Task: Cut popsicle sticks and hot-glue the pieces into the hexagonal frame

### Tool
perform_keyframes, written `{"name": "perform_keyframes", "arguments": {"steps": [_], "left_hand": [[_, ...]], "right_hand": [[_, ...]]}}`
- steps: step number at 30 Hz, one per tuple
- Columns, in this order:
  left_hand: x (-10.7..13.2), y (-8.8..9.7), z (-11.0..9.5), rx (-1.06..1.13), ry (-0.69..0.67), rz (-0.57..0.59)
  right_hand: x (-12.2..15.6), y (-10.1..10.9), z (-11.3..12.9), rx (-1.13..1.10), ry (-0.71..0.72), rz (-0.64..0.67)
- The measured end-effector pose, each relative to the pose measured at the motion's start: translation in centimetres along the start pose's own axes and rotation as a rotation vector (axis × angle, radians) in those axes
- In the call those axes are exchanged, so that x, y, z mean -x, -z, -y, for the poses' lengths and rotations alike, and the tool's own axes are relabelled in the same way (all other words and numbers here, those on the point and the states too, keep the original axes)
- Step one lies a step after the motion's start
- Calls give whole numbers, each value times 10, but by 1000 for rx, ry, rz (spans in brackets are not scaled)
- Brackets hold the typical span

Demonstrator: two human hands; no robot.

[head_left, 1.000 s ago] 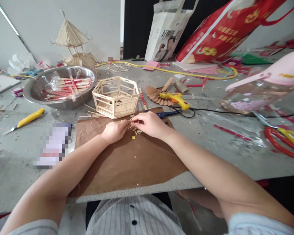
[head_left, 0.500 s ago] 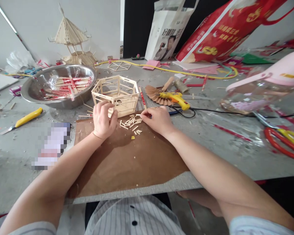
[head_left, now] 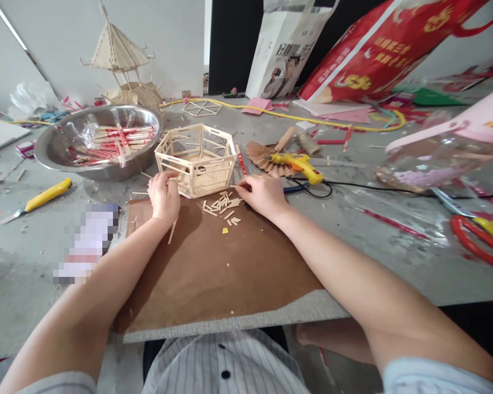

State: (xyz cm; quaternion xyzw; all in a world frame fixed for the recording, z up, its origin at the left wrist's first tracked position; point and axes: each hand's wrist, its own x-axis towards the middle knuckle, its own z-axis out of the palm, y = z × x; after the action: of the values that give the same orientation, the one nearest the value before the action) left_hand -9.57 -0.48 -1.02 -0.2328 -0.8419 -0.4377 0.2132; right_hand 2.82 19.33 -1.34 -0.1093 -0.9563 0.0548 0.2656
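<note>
A hexagonal frame of thin wooden sticks [head_left: 200, 164] stands at the back edge of a brown mat [head_left: 213, 268]. My left hand [head_left: 164, 198] is closed around its front left corner, with the fingertips partly hidden. A thin stick [head_left: 172, 231] shows below that hand; whether it is held or lying there I cannot tell. To the right of the frame, my right hand [head_left: 265, 196] pinches a short stick piece [head_left: 233, 186] close to the frame's front right bottom corner. Several cut stick pieces [head_left: 222, 204] lie loose on the mat between my hands.
A steel bowl [head_left: 45, 156] of red-marked sticks stands left, near a yellow utility knife [head_left: 48, 196] and a phone [head_left: 88, 241]. Right are a yellow glue gun [head_left: 302, 165] with a black cord, a pink-lidded container [head_left: 452, 142] and scissors [head_left: 480, 235]. Behind stands a stick pavilion [head_left: 121, 60].
My left hand has moved slightly left and closed at the frame's corner. The thin stick below it now shows. My right hand has shifted a little, with the short stick piece in its fingertips.
</note>
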Motion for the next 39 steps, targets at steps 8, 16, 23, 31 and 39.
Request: {"name": "perform_keyframes", "arguments": {"steps": [8, 16, 23, 31, 39], "left_hand": [[2, -3, -1, -90, -199, 195], [3, -3, -4, -70, -254, 280], [3, -3, -4, -46, -263, 267], [4, -3, -4, -37, -228, 267], [4, -3, -5, -50, -229, 259]], "right_hand": [[0, -5, 0, -24, 15, -34], [-1, -4, 2, -7, 20, -25], [-2, -5, 1, 15, 37, -12], [-2, -5, 2, 34, 47, 8], [0, -6, 1, 24, 68, -27]]}}
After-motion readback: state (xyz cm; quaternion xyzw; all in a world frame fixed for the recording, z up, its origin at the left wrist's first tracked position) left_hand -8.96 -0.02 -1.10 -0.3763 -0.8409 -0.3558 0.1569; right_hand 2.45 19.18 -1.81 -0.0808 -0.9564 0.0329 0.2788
